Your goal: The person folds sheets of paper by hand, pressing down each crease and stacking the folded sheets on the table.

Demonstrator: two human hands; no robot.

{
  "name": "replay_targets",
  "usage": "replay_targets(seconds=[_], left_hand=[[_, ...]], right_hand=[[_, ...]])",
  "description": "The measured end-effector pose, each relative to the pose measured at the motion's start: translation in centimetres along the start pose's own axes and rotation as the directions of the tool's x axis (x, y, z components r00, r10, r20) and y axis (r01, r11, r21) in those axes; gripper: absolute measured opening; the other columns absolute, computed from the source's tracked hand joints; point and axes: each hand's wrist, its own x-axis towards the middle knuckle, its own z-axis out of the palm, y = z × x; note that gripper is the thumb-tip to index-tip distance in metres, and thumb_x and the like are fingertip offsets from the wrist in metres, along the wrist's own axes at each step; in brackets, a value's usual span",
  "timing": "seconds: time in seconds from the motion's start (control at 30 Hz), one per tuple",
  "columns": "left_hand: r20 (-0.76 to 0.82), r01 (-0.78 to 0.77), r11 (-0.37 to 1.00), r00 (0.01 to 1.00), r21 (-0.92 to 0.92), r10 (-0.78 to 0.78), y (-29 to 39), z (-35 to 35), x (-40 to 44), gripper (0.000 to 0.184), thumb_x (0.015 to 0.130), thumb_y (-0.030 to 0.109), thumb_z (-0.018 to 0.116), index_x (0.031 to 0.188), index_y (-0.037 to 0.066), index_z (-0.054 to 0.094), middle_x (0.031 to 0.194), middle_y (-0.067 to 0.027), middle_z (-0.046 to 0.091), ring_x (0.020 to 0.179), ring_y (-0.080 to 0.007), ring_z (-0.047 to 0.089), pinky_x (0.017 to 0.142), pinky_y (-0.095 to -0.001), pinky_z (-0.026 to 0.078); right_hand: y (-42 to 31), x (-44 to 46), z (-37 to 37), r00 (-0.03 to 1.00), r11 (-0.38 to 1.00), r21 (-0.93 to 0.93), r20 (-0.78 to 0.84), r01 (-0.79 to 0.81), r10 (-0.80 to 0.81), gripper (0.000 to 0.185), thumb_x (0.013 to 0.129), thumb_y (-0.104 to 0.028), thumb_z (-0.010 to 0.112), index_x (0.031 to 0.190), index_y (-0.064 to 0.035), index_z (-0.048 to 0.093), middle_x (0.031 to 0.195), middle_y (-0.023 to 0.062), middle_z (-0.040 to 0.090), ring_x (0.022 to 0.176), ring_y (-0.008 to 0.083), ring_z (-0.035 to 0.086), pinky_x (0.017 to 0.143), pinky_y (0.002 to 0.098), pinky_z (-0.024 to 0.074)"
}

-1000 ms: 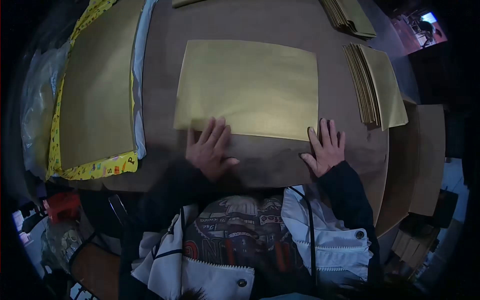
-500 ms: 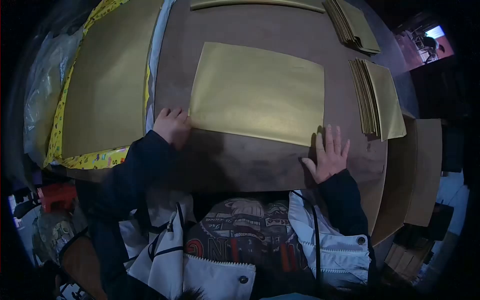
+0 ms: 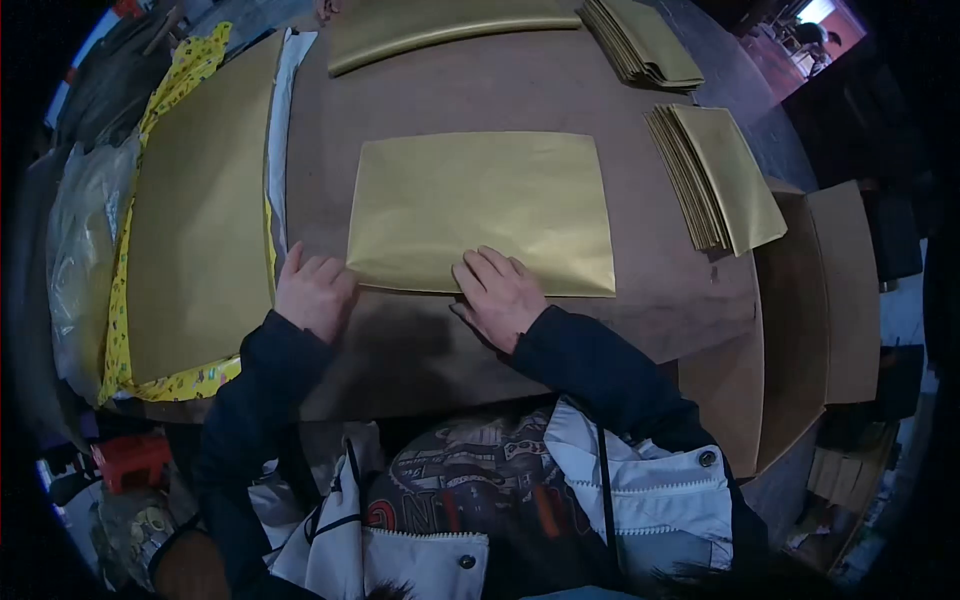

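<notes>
A folded gold paper sheet [image 3: 480, 195] lies flat on the brown tabletop in front of me, its creased edge towards my body. My left hand [image 3: 315, 297] is at the near left corner, fingers curled and closed on that corner. Along the near edge, about the middle, rests my right hand [image 3: 500, 298]. Its fingers lie on the gold paper, slightly apart, and the thumb is just off the edge; the palm side is hidden.
On the left lies a large gold stack [image 3: 200, 220] on yellow printed wrapping [image 3: 115, 340], beside clear plastic [image 3: 85, 240]. Folded gold bundles [image 3: 725, 175] sit at the right, with another gold fold [image 3: 450, 30] at the back. An open cardboard box [image 3: 790, 330] stands right of the table.
My right hand has slid left from the sheet's near right corner to the middle of its near edge. My left hand stays at the left corner. The camera view has shifted.
</notes>
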Motion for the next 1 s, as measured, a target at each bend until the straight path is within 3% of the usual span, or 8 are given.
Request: replay_targets(seconds=[0.17, 0.3, 0.43, 0.6, 0.67, 0.73, 0.8, 1.0], left_hand=[[-0.211, -0.100, 0.976, 0.976, -0.195, 0.058, 0.9, -5.1, 0.6, 0.023, 0.071, 0.014, 0.073, 0.092, 0.010, 0.063, 0.105, -0.0067, 0.061, 0.102, -0.0214, 0.059, 0.102, -0.0470, 0.036], [-0.326, 0.093, 0.772, 0.870, -0.629, -0.370, -1.8, 0.0, -0.4, 0.072, 0.063, 0.010, 0.081, 0.126, 0.005, 0.047, 0.128, -0.0156, 0.050, 0.114, -0.0265, 0.053, 0.101, -0.0371, 0.040], [0.229, 0.179, -0.143, 0.816, -0.973, -0.532, -4.0, 7.7, -0.6, 0.081, 0.084, 0.009, 0.065, 0.148, 0.008, 0.016, 0.148, -0.0121, 0.029, 0.136, -0.0253, 0.030, 0.112, -0.0375, 0.025], [-0.044, -0.072, 0.632, 0.997, -0.771, 0.060, -1.2, 4.6, 2.0, 0.057, 0.084, 0.017, 0.065, 0.137, 0.008, 0.046, 0.148, -0.0195, 0.031, 0.142, -0.0286, 0.019, 0.113, -0.0371, 0.020], [0.042, 0.016, 0.258, 0.995, -0.966, 0.095, -0.3, 6.1, 2.0, 0.038, 0.082, 0.015, 0.068, 0.120, 0.016, 0.064, 0.147, -0.0149, 0.035, 0.142, -0.0340, 0.017, 0.112, -0.0466, 0.021], [0.258, 0.255, 0.275, 0.966, -0.927, -0.026, 1.0, 3.3, 2.5, 0.025, 0.081, 0.015, 0.068, 0.106, 0.013, 0.070, 0.142, -0.0138, 0.043, 0.140, -0.0360, 0.024, 0.111, -0.0494, 0.023], [0.366, -0.024, 0.909, 0.911, -0.417, 0.192, 1.0, 2.9, 1.4, 0.039, 0.082, 0.033, 0.064, 0.117, 0.017, 0.064, 0.145, -0.0082, 0.038, 0.140, -0.0293, 0.025, 0.109, -0.0505, 0.025], [-0.023, -0.124, 0.708, 0.988, -0.696, 0.150, 6.2, 4.0, -4.2, 0.014, 0.076, 0.017, 0.071, 0.088, 0.016, 0.063, 0.122, -0.0056, 0.061, 0.125, -0.0283, 0.049, 0.106, -0.0519, 0.029]], right_hand=[[1.3, 0.7, -2.8, 0.986, 0.992, 0.101, -0.155, 0.078, -0.062, 0.037, 0.074, -0.013, 0.066, 0.109, -0.0018, 0.059, 0.109, 0.0146, 0.058, 0.109, 0.0327, 0.054, 0.087, 0.0434, 0.0473], [4.2, -1.1, -5.1, 0.957, 0.949, 0.260, -0.272, 0.177, -0.104, 0.039, 0.072, -0.006, 0.067, 0.110, -0.0033, 0.061, 0.110, 0.0154, 0.062, 0.108, 0.0356, 0.057, 0.089, 0.0433, 0.0491], [5.1, -2.4, -7.4, 0.910, 0.848, 0.392, -0.352, 0.356, -0.219, 0.031, 0.079, -0.008, 0.063, 0.108, -0.0008, 0.061, 0.106, 0.0194, 0.064, 0.105, 0.0397, 0.060, 0.089, 0.0450, 0.0498], [5.9, -5.1, -8.1, 0.896, 0.808, 0.442, -0.383, 0.390, -0.224, 0.025, 0.087, -0.015, 0.060, 0.108, -0.0009, 0.061, 0.107, 0.0204, 0.065, 0.106, 0.0422, 0.059, 0.089, 0.0487, 0.0491], [6.3, -6.3, -8.4, 0.923, 0.833, 0.437, -0.325, 0.339, -0.205, 0.026, 0.087, -0.016, 0.059, 0.109, -0.0026, 0.062, 0.110, 0.0200, 0.063, 0.109, 0.0421, 0.057, 0.091, 0.0502, 0.0474], [7.2, -7.5, -8.0, 0.950, 0.873, 0.404, -0.255, 0.275, -0.181, 0.025, 0.087, -0.016, 0.060, 0.108, -0.0041, 0.063, 0.114, 0.0183, 0.063, 0.114, 0.0407, 0.055, 0.093, 0.0506, 0.0452], [7.5, -8.5, -9.2, 0.959, 0.912, 0.320, -0.198, 0.259, -0.202, 0.024, 0.085, -0.015, 0.061, 0.107, -0.0041, 0.064, 0.114, 0.0164, 0.063, 0.117, 0.0398, 0.053, 0.096, 0.0525, 0.0432], [8.6, -14.3, -6.4, 0.984, 0.975, 0.213, 0.150, 0.066, -0.100, 0.027, 0.081, -0.016, 0.064, 0.108, -0.0092, 0.065, 0.120, 0.0113, 0.062, 0.125, 0.0339, 0.048, 0.101, 0.0562, 0.0368]])
